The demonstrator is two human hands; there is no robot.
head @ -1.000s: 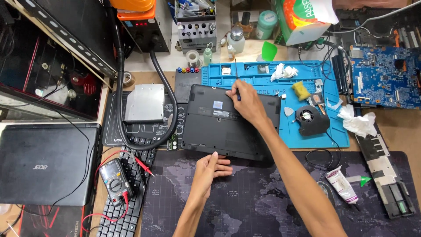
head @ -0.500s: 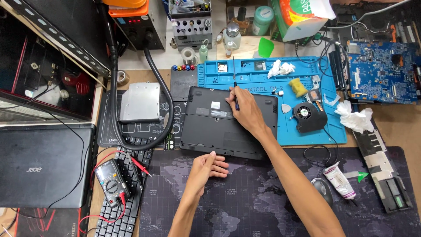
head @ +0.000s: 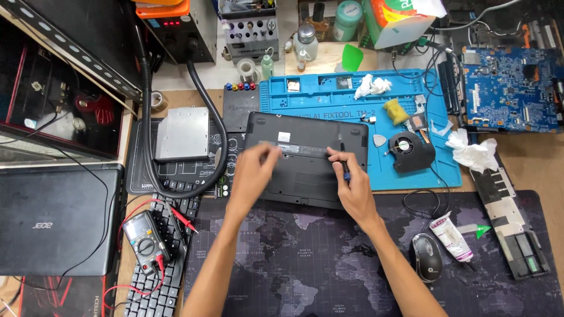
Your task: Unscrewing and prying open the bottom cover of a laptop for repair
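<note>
Two hands rest on one upturned black laptop (head: pixel 305 158) lying mid-counter, half on the blue mat (head: pixel 329 94). Left hand (head: pixel 252 170) is blurred, fingers spread flat on the base, its grip open. Right hand (head: pixel 352 182) pinches a small dark screwdriver (head: pixel 346 174) against the base's right side. One fan (head: pixel 411 151) sits on the mat; one multimeter (head: pixel 144 235) lies near the counter's left edge.

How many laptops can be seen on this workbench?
2: one black laptop, underside up, at the centre under both hands; one closed black laptop at the left edge. Others may be hidden.
</note>
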